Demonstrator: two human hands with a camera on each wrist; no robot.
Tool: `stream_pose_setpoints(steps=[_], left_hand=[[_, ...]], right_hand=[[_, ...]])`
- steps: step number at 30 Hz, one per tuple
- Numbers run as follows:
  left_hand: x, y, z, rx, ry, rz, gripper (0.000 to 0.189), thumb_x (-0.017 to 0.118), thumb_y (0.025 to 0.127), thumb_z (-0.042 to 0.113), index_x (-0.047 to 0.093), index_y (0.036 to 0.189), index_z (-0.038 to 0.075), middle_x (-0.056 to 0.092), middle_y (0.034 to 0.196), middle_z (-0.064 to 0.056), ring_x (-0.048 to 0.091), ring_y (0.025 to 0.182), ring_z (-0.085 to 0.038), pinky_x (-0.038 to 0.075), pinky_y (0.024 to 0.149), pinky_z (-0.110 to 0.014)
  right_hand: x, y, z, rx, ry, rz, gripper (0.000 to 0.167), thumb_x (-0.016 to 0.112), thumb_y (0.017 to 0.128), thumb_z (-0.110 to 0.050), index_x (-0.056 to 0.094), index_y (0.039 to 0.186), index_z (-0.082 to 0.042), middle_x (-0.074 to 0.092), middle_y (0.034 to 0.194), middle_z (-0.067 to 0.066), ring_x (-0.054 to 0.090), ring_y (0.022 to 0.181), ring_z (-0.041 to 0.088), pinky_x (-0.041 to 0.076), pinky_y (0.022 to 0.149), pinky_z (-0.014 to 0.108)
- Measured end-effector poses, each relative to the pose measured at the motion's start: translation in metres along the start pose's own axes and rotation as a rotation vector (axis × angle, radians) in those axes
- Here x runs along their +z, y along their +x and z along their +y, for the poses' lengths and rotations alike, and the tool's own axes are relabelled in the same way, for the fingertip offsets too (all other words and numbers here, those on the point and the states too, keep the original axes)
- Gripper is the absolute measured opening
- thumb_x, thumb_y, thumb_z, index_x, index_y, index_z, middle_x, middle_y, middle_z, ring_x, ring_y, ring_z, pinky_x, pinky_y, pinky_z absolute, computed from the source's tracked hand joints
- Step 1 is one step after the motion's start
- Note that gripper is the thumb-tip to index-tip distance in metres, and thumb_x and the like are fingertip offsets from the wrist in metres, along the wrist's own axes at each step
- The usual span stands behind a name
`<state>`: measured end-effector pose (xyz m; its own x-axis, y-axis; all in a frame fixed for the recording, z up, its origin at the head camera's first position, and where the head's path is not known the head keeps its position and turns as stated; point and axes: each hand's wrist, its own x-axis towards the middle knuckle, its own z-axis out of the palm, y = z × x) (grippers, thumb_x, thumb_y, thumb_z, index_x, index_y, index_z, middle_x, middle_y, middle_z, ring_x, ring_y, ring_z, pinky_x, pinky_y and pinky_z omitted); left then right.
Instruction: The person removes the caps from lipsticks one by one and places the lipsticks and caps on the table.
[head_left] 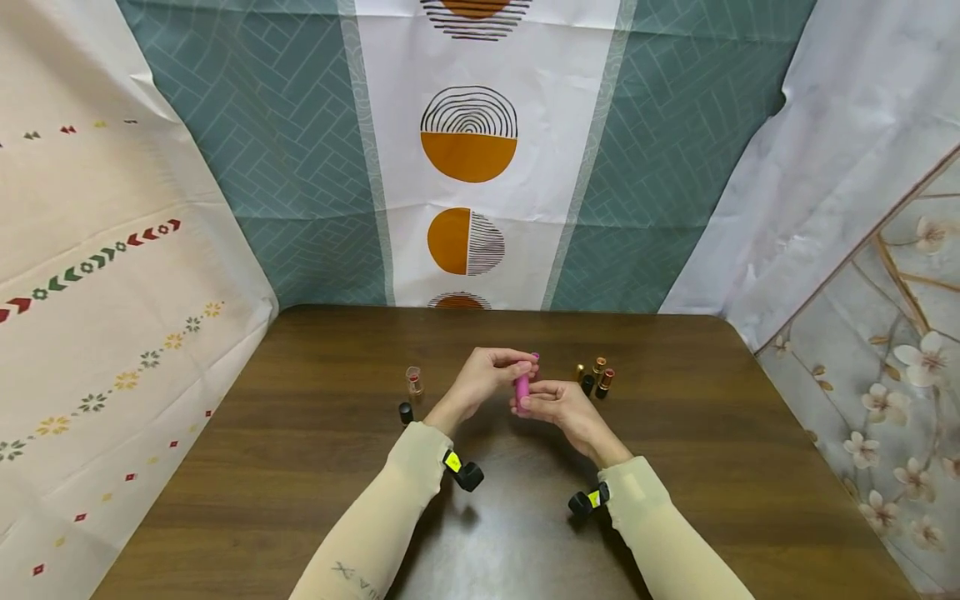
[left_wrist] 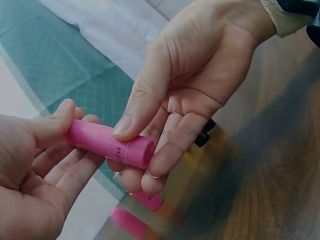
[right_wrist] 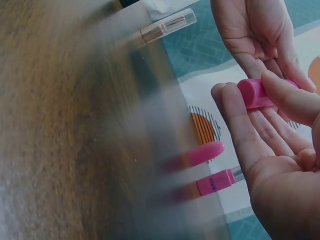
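Observation:
Both hands hold one pink lipstick tube (head_left: 522, 392) above the middle of the table. The left hand (head_left: 483, 379) pinches its upper end between thumb and fingers. At the lower end, marked with dark letters, the right hand (head_left: 558, 408) grips with its thumb on top and fingers beneath. In the left wrist view the tube (left_wrist: 110, 142) looks closed, with a thin seam near the right thumb. Behind the hands stand a pink rounded cap (right_wrist: 206, 153) and a pink lipstick base (right_wrist: 216, 183) with a silvery upper part.
A clear-capped lipstick (head_left: 414, 381) and a short black cylinder (head_left: 406, 412) stand left of the hands on the brown table (head_left: 315, 500). To the right is a cluster of black and gold lipstick pieces (head_left: 605, 382). A patterned cloth (head_left: 300, 167) hangs behind the table.

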<state>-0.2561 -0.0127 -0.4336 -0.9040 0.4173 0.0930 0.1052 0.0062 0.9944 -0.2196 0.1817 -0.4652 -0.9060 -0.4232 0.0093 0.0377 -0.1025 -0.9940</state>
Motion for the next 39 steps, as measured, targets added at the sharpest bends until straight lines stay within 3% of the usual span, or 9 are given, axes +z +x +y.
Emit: stream_pose_setpoints(steps=[7,14,19,22,26,32,39], left_hand=[[0.003,0.003,0.004,-0.030,0.027,0.011,0.025,0.071,0.099,0.011,0.076,0.121,0.000,0.078,0.112,-0.012,0.074,0.107,-0.024,0.056,0.098,-0.047],[0.010,0.005,0.001,-0.015,0.022,0.087,0.025,0.071,0.100,0.011,0.075,0.120,-0.003,0.078,0.111,-0.015,0.075,0.106,-0.030,0.059,0.093,-0.042],[0.008,0.010,0.004,-0.013,-0.025,0.241,0.024,0.072,0.099,0.015,0.077,0.119,0.001,0.079,0.108,-0.011,0.076,0.100,-0.022,0.060,0.089,-0.035],[0.005,0.014,0.008,0.014,-0.034,0.327,0.024,0.073,0.099,0.017,0.078,0.117,0.003,0.079,0.108,-0.010,0.075,0.098,-0.019,0.060,0.088,-0.035],[0.004,0.016,0.010,0.009,-0.001,0.304,0.024,0.073,0.099,0.018,0.078,0.118,0.004,0.079,0.110,-0.009,0.074,0.100,-0.019,0.059,0.092,-0.035],[0.008,0.017,0.003,0.020,0.075,0.299,0.023,0.074,0.098,0.022,0.080,0.116,0.008,0.079,0.110,-0.004,0.071,0.100,-0.016,0.054,0.085,-0.029],[0.007,0.014,-0.012,0.034,0.065,0.356,0.021,0.076,0.097,0.021,0.081,0.113,0.009,0.079,0.108,-0.005,0.071,0.095,-0.016,0.056,0.094,-0.050]], right_hand=[[-0.002,-0.003,-0.003,-0.006,-0.042,0.034,0.035,0.064,0.101,0.001,0.057,0.127,0.024,0.074,0.113,0.026,0.077,0.098,0.021,0.058,0.093,0.035],[-0.004,-0.001,-0.006,-0.003,-0.080,0.056,0.034,0.064,0.100,0.003,0.058,0.126,0.024,0.072,0.114,0.032,0.077,0.096,0.020,0.059,0.091,0.036],[-0.006,-0.002,-0.002,0.035,-0.205,0.089,0.028,0.072,0.097,-0.001,0.067,0.118,0.017,0.077,0.104,0.022,0.077,0.091,0.017,0.059,0.089,0.030],[-0.008,-0.004,0.001,0.061,-0.208,0.117,0.027,0.073,0.096,-0.001,0.067,0.117,0.016,0.078,0.103,0.020,0.077,0.092,0.019,0.059,0.088,0.029],[-0.013,-0.004,0.001,0.048,-0.096,0.154,0.029,0.068,0.097,0.004,0.062,0.121,0.020,0.076,0.106,0.024,0.077,0.095,0.023,0.060,0.089,0.033],[-0.017,-0.001,-0.001,0.021,-0.065,0.130,0.032,0.067,0.098,0.005,0.059,0.124,0.021,0.075,0.109,0.025,0.076,0.096,0.019,0.059,0.092,0.036],[-0.021,0.000,0.002,0.017,-0.048,0.177,0.033,0.068,0.097,0.006,0.058,0.125,0.020,0.075,0.109,0.024,0.076,0.098,0.022,0.058,0.094,0.039]])
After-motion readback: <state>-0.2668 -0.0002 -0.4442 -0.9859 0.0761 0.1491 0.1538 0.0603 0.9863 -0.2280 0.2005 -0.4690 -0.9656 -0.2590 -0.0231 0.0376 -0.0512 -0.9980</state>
